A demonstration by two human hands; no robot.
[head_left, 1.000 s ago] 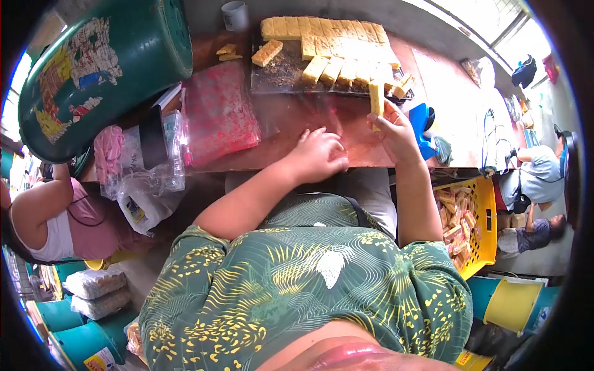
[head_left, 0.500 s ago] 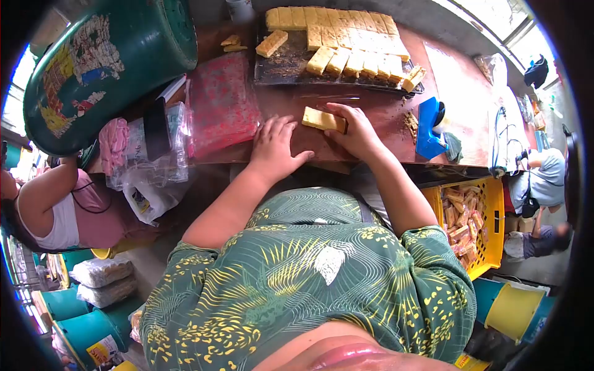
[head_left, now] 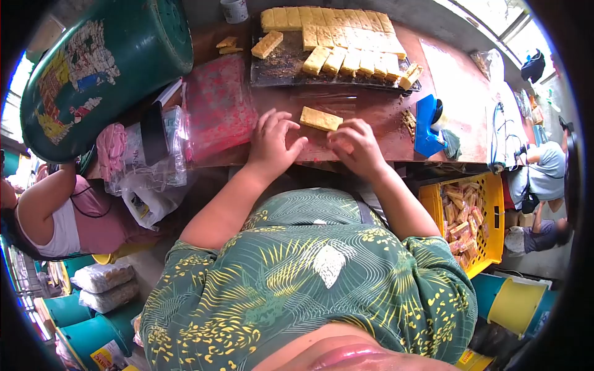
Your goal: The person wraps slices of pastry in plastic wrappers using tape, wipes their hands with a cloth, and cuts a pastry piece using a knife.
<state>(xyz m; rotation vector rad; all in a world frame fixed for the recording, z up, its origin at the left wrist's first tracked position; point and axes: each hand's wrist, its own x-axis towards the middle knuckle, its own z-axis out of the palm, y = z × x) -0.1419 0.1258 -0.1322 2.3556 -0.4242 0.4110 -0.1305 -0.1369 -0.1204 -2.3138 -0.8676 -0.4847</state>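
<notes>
One yellow cake bar [head_left: 320, 119] lies on the table on a sheet of clear plastic, between my two hands. My left hand [head_left: 272, 143] is at the bar's left with its fingers apart and nothing in it. At the bar's right end, my right hand [head_left: 356, 147] has curled, slightly blurred fingers; whether they touch the bar or the plastic is unclear. Behind them, a dark tray [head_left: 278, 71] bears rows of cut cake bars [head_left: 352, 37], with a single bar [head_left: 267, 45] apart at its left.
Red-patterned plastic sheets [head_left: 219, 108] lie left, near a big green tub [head_left: 105, 68]. A blue tape dispenser [head_left: 427, 127] stands right. Below it, a yellow crate [head_left: 492, 222] holds wrapped bars. Other people are at both sides; a white cup [head_left: 234, 10] stands at the back.
The cake bar went from the tray side in my right hand down onto the table. My right hand has since let go of it and drawn back slightly. My left hand has spread its fingers.
</notes>
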